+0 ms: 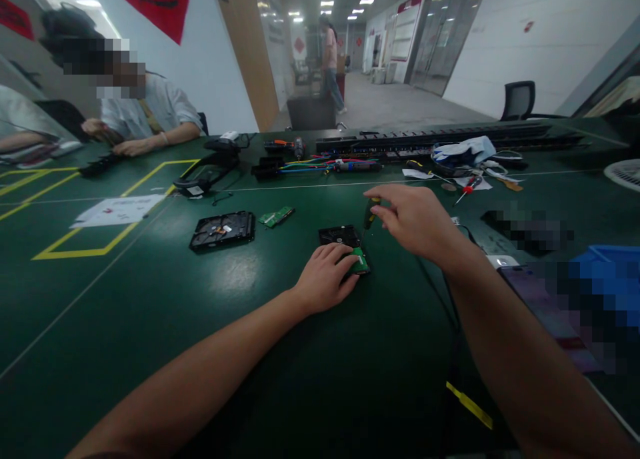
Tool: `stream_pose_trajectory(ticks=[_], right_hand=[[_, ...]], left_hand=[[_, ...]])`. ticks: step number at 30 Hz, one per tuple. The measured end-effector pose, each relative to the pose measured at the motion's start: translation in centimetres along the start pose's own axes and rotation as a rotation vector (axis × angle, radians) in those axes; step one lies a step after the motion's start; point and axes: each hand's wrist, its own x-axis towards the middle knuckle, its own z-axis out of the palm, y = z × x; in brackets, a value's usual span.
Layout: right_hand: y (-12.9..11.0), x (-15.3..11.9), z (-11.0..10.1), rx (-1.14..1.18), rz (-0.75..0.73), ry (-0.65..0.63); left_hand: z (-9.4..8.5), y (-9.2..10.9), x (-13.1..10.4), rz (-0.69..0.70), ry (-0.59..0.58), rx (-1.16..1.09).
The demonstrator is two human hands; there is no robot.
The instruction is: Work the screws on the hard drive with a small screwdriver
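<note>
A small black hard drive (340, 234) with a green circuit board (360, 262) lies flat on the green table, partly hidden by fingers. My left hand (327, 276) grips it, fingers over the top and thumb at the near edge. Above its right side, my right hand (417, 219) is closed around the handle of a black and yellow screwdriver (369, 214). The shaft points down at the drive's right edge; whether the tip touches a screw I cannot tell. To the left lie a second hard drive (223, 230) and a loose green circuit board (277, 216).
Cables with a dark tool (357, 166) and an orange-black power tool (299, 147) lie along the back. A red screwdriver (469, 188) rests at back right, a blue bin (613, 272) at right. A co-worker (150, 106) sits at far left behind paper sheets (117, 210).
</note>
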Motion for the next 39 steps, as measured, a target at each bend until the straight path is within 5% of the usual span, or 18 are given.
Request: stream_pose_trajectory(ticks=[39], right_hand=[[-0.09,-0.05,0.06,0.052,-0.003,0.006]], left_hand=[[0.00,-0.03,0.01,0.004,-0.002,-0.010]])
